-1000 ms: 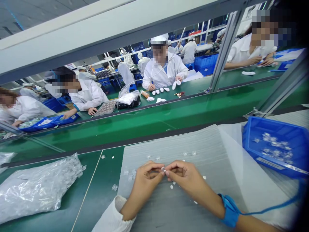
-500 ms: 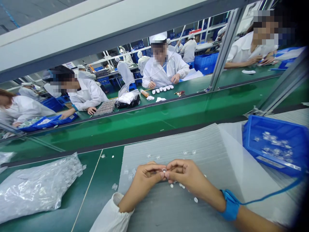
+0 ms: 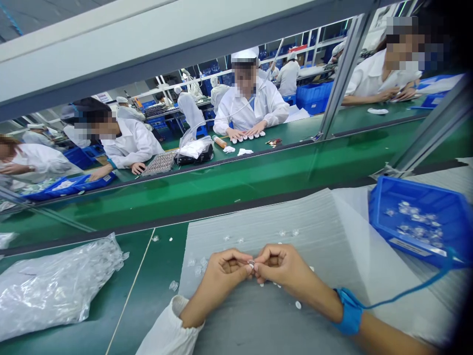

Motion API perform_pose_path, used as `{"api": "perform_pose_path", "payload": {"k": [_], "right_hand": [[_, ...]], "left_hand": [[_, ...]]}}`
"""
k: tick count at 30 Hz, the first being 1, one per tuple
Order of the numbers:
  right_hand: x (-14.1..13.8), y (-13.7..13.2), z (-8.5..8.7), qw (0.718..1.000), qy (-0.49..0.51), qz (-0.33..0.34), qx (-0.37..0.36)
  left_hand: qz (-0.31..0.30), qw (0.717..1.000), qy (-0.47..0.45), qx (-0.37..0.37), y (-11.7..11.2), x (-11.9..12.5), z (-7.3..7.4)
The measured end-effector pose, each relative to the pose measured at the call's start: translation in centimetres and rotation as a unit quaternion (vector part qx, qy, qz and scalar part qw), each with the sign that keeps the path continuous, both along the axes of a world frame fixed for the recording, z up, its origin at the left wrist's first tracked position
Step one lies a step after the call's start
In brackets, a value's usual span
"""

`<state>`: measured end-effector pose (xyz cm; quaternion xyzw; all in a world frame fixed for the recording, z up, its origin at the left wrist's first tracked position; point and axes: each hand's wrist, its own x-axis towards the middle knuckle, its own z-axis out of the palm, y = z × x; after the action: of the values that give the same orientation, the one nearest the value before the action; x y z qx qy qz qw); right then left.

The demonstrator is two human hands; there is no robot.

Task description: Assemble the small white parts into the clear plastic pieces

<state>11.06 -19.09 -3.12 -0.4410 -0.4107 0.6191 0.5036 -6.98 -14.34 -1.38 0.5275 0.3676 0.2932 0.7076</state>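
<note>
The left hand [image 3: 229, 268] has thumb and forefinger drawn together on a small clear piece [image 3: 251, 263] with a white face. The right hand [image 3: 283, 266] pinches the same piece from the opposite edge, its other fingers curled, so the piece sits between the two hands' fingertips.

This one looks to be in mid-handling. A batch of similar clear pieces already lies in the blue bin [image 3: 443, 199] beyond the right hand; whether those are finished is too small to tell. Much seems left: loose clear pieces [image 3: 198, 270] lie just beside the left hand, white discs [image 3: 298, 305] near the right hand, and a full-looking plastic bag [image 3: 59, 291] rests on the counter [image 3: 148, 291], well to the left of the left hand.

Against the frame half a second ago, both hands keep nearly the same pinch and place. The blue cord [image 3: 410, 293] beyond the right hand now bends higher, and the co-worker [image 3: 251, 106] opposite now has both palms over the row of white parts.
</note>
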Motion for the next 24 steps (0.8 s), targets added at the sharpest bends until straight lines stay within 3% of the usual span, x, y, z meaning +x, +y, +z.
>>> {"api": "perform_pose_path", "payload": {"k": [10,20,22,24], "right_hand": [[-1.2,-1.0,0.2,1.0,0.011,-0.002,0.023],[-0.7,-1.1,2.0,0.986,-0.124,0.012,0.113],[0.0,-0.8,2.5,0.968,-0.215,0.032,0.128],[0.9,-0.5,2.7,0.925,-0.335,0.047,0.174]], "left_hand": [[0.034,0.998,-0.007,0.044,-0.7,0.4,-1.2],[0.039,0.993,0.043,0.107,0.1,0.2,1.0],[0.058,0.979,0.106,0.162,1.4,-1.0,1.4],[0.109,0.94,0.2,0.254,3.2,-2.5,1.4]]}}
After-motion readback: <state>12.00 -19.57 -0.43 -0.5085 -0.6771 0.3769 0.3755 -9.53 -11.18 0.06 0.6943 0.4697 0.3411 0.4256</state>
